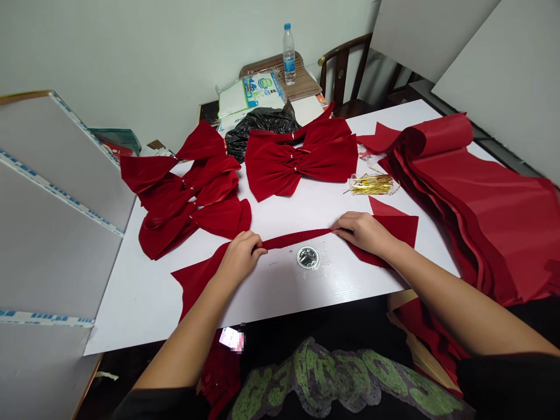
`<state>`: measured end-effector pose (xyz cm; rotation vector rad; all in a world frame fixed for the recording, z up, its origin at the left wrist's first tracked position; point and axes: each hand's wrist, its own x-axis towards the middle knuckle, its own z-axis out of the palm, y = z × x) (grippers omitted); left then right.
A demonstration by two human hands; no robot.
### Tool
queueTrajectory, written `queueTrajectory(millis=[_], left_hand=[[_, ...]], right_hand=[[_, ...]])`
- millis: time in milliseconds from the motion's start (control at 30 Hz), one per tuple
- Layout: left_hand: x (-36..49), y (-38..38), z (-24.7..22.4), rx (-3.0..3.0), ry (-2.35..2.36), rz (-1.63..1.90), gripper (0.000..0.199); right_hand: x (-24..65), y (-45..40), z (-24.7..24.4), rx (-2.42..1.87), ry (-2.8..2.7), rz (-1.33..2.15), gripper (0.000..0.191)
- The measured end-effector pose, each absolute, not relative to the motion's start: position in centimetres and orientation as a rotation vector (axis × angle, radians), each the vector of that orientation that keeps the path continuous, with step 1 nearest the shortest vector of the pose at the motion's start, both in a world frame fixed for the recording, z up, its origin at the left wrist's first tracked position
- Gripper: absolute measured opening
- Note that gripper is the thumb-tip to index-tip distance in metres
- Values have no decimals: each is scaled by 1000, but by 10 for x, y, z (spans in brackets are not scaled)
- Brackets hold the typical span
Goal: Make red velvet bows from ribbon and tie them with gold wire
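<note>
White tabletop [280,294] beneath us: our left hand [240,255] and right hand [361,232] grip a red velvet strip [297,238] taut. Folding it seems next.

Beyond the white tabletop [131,291] rises a pale grey-green wall [131,52], with a dark wooden chair [343,70] just past the tabletop's far corner. Large white panels [56,233], edged with blue-printed tape, stand left of it, and two more panels [476,52] stand off its far right corner.
</note>
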<state>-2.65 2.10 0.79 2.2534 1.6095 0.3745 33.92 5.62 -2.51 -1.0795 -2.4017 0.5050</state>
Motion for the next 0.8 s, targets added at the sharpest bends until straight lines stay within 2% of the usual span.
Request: queueTrajectory(millis=[67,200,300,567,733,800], left_hand=[[-20,20,13,2301,1611,293,16],[1,15,19,2398,1604,176,37],[22,14,16,2430,1561,220,42],[55,28,-8,2439,1365,431,30],[58,36,-18,2449,1275,621,7],[56,39,-21,2450,1239,684,7]], right_hand=[[339,56,-25,-1088,-2404,502,20],[339,55,-25,-1103,-2394,483,19],[339,56,-27,-1077,-2388,464,19],[339,57,-30,-1040,-2377,427,18],[339,56,-28,-1032,-2385,416,18],[339,56,-29,-1023,-2404,417,18]])
